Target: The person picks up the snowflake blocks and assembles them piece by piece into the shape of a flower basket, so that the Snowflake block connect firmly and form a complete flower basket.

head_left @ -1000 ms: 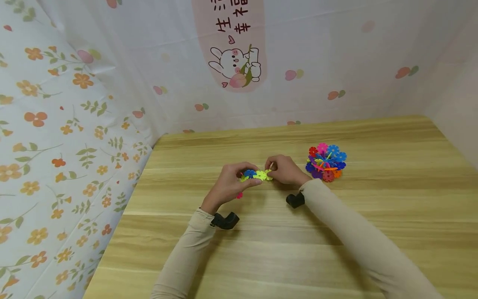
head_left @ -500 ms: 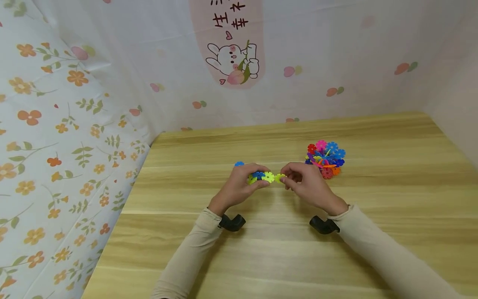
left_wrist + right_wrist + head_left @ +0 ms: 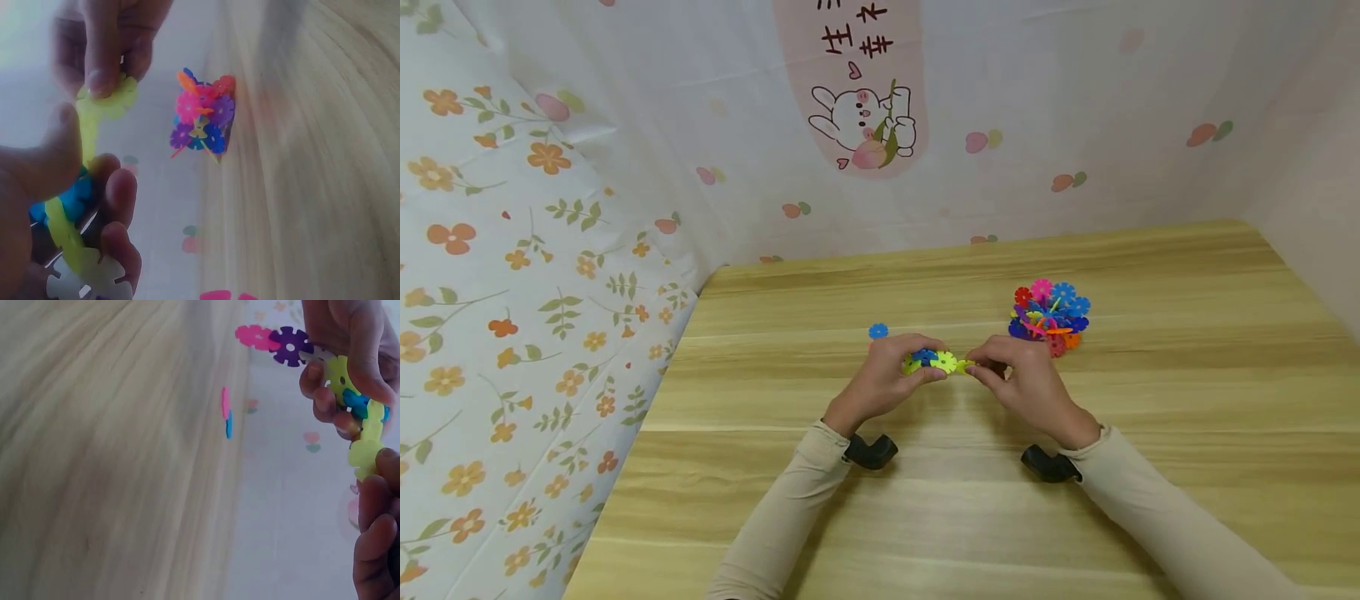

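My left hand (image 3: 887, 379) grips a chain of joined, notched flower-shaped plastic discs over the table. Between its thumb and fingers show a blue disc (image 3: 925, 358) and a yellow disc (image 3: 944, 361). My right hand (image 3: 1028, 382) pinches another yellow disc (image 3: 119, 100) at the chain's right end, edge to edge with the first; whether the two are slotted together I cannot tell. In the right wrist view, the chain's other end runs out past my left hand as a whitish disc (image 3: 319, 355), a purple disc (image 3: 290, 347) and a pink disc (image 3: 255, 336).
A colourful cluster of interlocked discs (image 3: 1048, 317) stands on the wooden table (image 3: 925, 517), behind my right hand. A loose blue disc (image 3: 877, 331) and a pink disc (image 3: 225, 402) lie beyond my left hand. A patterned cloth (image 3: 1037, 108) hangs behind the table.
My right hand has shifted right and turned, with the end yellow disc now farther out. My left hand has moved slightly right with the chain, uncovering the loose blue disc behind it.
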The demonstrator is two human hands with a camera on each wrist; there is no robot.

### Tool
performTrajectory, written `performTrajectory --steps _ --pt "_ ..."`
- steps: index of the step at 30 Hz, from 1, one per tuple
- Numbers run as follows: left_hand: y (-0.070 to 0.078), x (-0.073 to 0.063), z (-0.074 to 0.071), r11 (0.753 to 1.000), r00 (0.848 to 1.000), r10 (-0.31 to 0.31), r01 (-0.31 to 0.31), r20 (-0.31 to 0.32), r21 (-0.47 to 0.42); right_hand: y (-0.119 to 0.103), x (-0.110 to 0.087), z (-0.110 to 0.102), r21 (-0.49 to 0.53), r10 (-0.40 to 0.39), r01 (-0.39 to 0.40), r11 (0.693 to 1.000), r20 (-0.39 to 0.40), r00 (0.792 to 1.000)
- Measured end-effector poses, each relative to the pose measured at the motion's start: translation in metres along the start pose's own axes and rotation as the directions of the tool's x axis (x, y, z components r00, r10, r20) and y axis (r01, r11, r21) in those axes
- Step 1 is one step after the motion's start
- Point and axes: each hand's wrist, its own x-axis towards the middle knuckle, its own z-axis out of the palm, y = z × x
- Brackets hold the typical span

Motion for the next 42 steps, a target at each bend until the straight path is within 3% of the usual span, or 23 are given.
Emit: performTrajectory --steps 2,6,8,13,16,21,30,35,38,42 --pt "0.001 -0.001 0.000 1.000 1.000 -0.002 0.002 0.004 -0.005 -0.001 0.000 -0.001 0.006 -0.005 0.005 1.000 0.011 1.000" --pt "0.003 0.000 0.001 0.998 1.000 -0.021 0.021 0.000 -0.051 -0.002 0.001 -0.003 0.125 0.101 -0.103 0.987 0.025 0.995" --pt "0.004 0.000 0.002 0.995 0.999 -0.034 0.034 -0.005 -0.092 -0.003 0.000 -0.003 0.180 0.146 -0.145 0.973 0.009 0.989" --pt "0.005 0.002 0.006 0.977 0.997 -0.072 0.069 -0.006 -0.203 -0.002 -0.002 -0.001 0.196 0.165 -0.150 0.969 -0.062 0.984" --pt "0.005 0.001 0.009 0.972 0.996 -0.084 0.083 0.003 -0.221 -0.002 -0.005 0.000 0.224 0.206 -0.182 0.957 -0.088 0.975" --pt "0.005 -0.001 0.012 0.971 0.996 -0.087 0.087 0.010 -0.225 -0.002 -0.005 -0.003 0.241 0.230 -0.208 0.948 -0.071 0.971" --pt "0.008 0.001 0.011 0.991 0.999 -0.033 0.032 -0.006 -0.132 -0.005 -0.005 -0.001 0.205 0.176 -0.159 0.966 -0.068 0.982" --pt "0.011 0.001 0.012 0.991 1.000 -0.024 0.021 -0.019 -0.133 -0.009 -0.003 0.002 0.225 0.175 -0.153 0.962 -0.082 0.981" --pt "0.011 0.000 0.011 0.988 1.000 -0.023 0.023 0.005 -0.155 -0.008 -0.002 0.006 0.247 0.182 -0.156 0.956 -0.084 0.980" --pt "0.006 -0.001 0.006 0.977 0.995 -0.074 0.087 0.073 -0.193 -0.005 0.001 0.009 0.259 0.227 -0.214 0.942 -0.022 0.974"
